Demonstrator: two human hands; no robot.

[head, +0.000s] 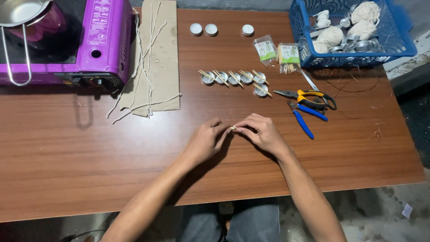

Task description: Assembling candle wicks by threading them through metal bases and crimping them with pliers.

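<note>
My left hand and my right hand meet at the middle of the wooden table, fingertips pinched together on a small pale wooden stick piece. Beyond them stands a row of small metal cups, each with thin sticks laid across its top. One more such cup sits just below the row's right end.
A purple portable gas stove with a metal pan fills the far left. String strands lie on cardboard. Pliers and blue-handled cutters lie right of the cups. Stick packets, white candles and a blue basket sit behind.
</note>
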